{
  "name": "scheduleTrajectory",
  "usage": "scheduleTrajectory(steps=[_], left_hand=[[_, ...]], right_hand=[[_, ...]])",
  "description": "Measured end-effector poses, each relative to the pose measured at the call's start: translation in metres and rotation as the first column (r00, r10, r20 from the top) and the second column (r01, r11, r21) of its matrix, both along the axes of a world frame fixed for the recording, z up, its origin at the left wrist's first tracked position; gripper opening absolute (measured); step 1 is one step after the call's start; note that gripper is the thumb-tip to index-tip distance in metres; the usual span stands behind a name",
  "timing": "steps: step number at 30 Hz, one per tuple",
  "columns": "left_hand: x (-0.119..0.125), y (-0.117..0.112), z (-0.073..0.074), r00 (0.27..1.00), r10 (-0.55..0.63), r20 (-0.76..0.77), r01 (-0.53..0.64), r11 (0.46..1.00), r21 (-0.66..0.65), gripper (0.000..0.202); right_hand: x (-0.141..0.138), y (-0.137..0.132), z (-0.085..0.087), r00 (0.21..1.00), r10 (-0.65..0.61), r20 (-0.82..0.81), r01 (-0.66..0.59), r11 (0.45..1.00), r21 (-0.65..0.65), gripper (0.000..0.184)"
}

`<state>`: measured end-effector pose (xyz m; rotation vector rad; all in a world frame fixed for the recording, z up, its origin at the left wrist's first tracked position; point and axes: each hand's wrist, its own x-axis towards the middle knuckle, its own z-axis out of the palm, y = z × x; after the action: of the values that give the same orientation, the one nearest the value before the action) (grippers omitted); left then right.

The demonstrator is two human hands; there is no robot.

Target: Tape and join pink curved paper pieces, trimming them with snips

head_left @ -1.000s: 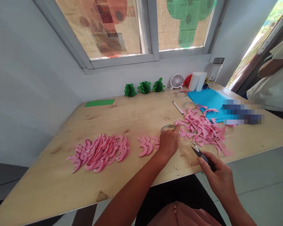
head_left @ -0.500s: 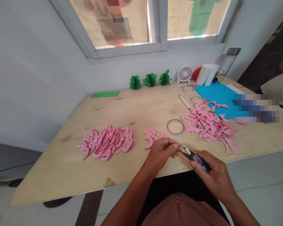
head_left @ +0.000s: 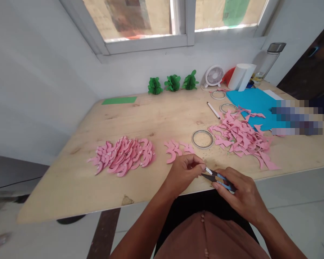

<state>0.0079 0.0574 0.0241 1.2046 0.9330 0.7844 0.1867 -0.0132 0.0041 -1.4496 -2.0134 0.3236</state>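
Observation:
My right hand grips small blue-handled snips just over the near edge of the wooden table. The blades point left towards my left hand, whose fingers pinch a small white strip at the blade tips. A few pink curved cutouts lie just beyond my left hand. A big pile of pink curved cutouts sits to the left. A heap of pink paper scraps lies to the right, with a clear tape ring beside it.
Blue paper, two more tape rings, a white pen, a small white fan, a white roll and a bottle stand at the back right. Three green paper ornaments and a green sheet lie by the wall.
My left hand drew back from the tape ring to the table's near edge with a small strip pinched. The snips moved left to meet it. The view tilted down.

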Motion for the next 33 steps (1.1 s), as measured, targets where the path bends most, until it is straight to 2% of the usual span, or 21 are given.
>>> scheduleTrajectory(steps=[5, 8, 10, 13, 16, 25, 29, 33], left_hand=[[-0.001, -0.004, -0.006, 0.993, 0.102, -0.066, -0.088, 0.977, 0.192, 0.013], [-0.005, -0.007, -0.01, 0.989, 0.147, -0.017, -0.14, 0.965, 0.223, 0.012], [-0.008, -0.009, -0.011, 0.995, 0.102, 0.002, -0.1, 0.974, 0.203, 0.018], [-0.01, -0.011, -0.009, 0.998, -0.002, -0.066, 0.016, 0.976, 0.215, 0.028], [-0.01, -0.013, -0.005, 0.985, -0.003, -0.17, 0.054, 0.954, 0.294, 0.03], [-0.01, -0.019, -0.004, 0.939, 0.139, -0.316, 0.052, 0.848, 0.528, 0.026], [-0.01, -0.021, -0.008, 0.917, 0.196, -0.347, 0.083, 0.758, 0.647, 0.026], [-0.009, -0.021, -0.01, 0.909, 0.203, -0.363, 0.14, 0.671, 0.728, 0.026]], right_hand=[[0.001, -0.001, 0.0, 1.0, 0.004, 0.024, -0.004, 1.0, -0.026, 0.023], [0.001, -0.002, 0.001, 0.999, 0.013, 0.047, -0.011, 0.999, -0.039, 0.023], [0.001, -0.002, 0.002, 0.998, 0.023, 0.059, -0.019, 0.998, -0.054, 0.023], [0.001, -0.002, 0.003, 0.996, 0.04, 0.08, -0.035, 0.997, -0.074, 0.024], [0.0, 0.0, 0.004, 0.994, 0.048, 0.101, -0.043, 0.998, -0.054, 0.024], [-0.002, 0.001, 0.005, 0.992, 0.063, 0.114, -0.052, 0.994, -0.1, 0.024], [-0.002, 0.002, 0.005, 0.991, 0.067, 0.12, -0.053, 0.991, -0.12, 0.024], [-0.003, 0.003, 0.005, 0.99, 0.076, 0.118, -0.061, 0.99, -0.127, 0.024]])
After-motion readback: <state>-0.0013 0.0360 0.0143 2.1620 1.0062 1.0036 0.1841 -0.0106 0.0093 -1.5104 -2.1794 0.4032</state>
